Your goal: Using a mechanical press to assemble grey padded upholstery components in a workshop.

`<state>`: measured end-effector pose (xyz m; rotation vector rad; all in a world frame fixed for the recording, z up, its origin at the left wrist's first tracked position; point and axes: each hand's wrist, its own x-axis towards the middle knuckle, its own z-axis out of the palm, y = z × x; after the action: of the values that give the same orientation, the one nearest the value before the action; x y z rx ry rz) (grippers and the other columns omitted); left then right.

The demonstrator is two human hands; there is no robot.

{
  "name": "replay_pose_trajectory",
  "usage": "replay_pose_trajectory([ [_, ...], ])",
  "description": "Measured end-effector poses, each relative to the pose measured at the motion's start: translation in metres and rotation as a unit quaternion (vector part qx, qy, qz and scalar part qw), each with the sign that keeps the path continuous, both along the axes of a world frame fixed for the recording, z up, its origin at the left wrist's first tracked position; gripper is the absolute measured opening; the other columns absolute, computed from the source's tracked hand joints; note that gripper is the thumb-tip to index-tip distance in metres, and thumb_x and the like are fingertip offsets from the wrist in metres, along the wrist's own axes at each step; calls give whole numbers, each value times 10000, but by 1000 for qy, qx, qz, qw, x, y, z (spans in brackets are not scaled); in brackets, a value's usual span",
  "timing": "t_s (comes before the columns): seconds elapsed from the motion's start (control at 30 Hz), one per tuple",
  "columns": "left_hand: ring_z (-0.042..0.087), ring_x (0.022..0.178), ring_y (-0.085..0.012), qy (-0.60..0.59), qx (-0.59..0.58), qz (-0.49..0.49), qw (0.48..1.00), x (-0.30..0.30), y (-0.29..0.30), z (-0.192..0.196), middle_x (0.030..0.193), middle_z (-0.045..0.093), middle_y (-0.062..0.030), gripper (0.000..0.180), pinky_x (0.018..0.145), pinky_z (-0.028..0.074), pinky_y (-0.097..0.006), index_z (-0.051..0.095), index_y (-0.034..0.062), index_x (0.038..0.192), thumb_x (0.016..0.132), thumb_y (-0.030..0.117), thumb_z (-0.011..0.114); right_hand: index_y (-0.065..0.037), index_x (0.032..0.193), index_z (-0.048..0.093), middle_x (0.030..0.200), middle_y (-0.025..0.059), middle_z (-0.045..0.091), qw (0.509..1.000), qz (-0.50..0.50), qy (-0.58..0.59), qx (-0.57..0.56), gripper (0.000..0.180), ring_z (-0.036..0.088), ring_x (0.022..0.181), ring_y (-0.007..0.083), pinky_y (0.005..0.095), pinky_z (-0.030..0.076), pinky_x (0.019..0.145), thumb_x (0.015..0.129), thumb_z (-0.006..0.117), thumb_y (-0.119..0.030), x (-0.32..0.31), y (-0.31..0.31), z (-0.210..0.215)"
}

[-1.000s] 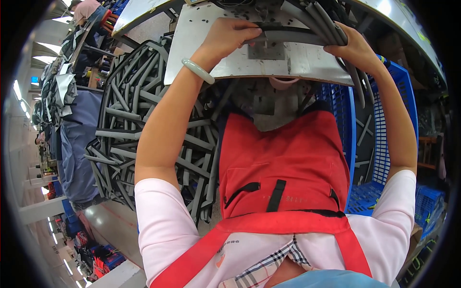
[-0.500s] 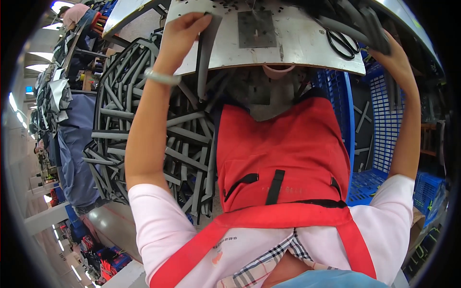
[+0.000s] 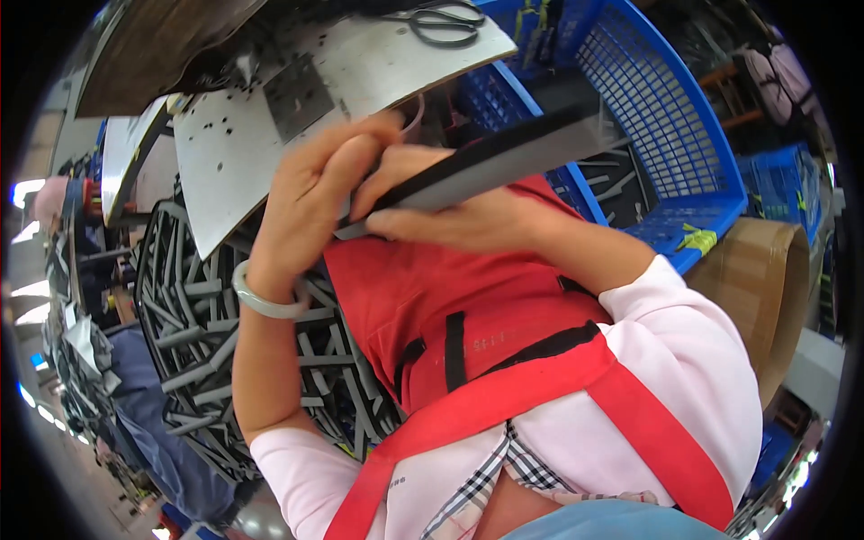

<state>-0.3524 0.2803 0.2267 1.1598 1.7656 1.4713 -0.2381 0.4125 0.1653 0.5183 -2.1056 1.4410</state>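
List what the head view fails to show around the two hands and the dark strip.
- Right hand: its fingertips, hidden under the dark strip.
- Strip's lower end: covered by the left hand.
- Scissors on the metal plate: their blades, cut off by the upper rim.
- Blue crate: contents too small and blurred.

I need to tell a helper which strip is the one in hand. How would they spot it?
Start at the red apron; just above it both hands, left hand and right hand, grip a long flat dark-grey strip. Unlike the heaped grey strips on the left, it is lifted alone.
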Motion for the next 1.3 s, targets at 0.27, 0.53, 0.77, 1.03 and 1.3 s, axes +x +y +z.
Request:
replay_pose_trajectory([
  [0.27, 558, 751, -139, -17, -174, -134, 975, 19, -48, 28, 744, 628, -40, 208, 720, 424, -272, 669, -42, 854, 872, 165, 686, -35, 1047, 635, 786, 55, 653, 780, 138, -375, -481, 336, 619, 620, 96, 212, 516, 558, 985, 540, -350, 50, 67, -27],
  [0.53, 530, 570, -181, 181, -103, -163, 964, 40, -41, 74, 663, 575, -99, 244, 529, 407, -308, 673, 13, 867, 778, 208, 788, -79, 1204, 623, 1113, 125, 613, 997, 27, 37, 68, 579, 592, 1018, 249, 354, 495, 825, 686, 842, -215, 54, 26, 84],
  [0.77, 484, 620, -19, -108, -185, -15, 977, -12, -36, 43, 706, 591, 37, 234, 538, 376, -195, 682, -15, 909, 917, 217, 660, -48, 954, 630, 839, 141, 648, 956, -49, -92, 274, 292, 639, 805, 325, 387, 494, 689, 691, 720, -139, -29, 42, 48],
  [1.03, 508, 623, -55, 270, -96, 137, 948, -69, -35, 1, 728, 636, -10, 279, 561, 421, -233, 695, -25, 1019, 897, 223, 653, -57, 958, 635, 805, 152, 644, 920, -123, -133, 347, 299, 619, 801, 362, 425, 484, 692, 722, 736, -209, -103, 56, 40],
  [1.3, 537, 603, -79, 184, -109, 184, 959, -124, -27, -16, 719, 639, -13, 292, 574, 451, -225, 714, -15, 994, 872, 250, 692, -41, 1040, 659, 860, 197, 651, 914, -153, -126, 353, 387, 620, 838, 389, 418, 493, 729, 718, 764, -229, -157, 61, 33],
])
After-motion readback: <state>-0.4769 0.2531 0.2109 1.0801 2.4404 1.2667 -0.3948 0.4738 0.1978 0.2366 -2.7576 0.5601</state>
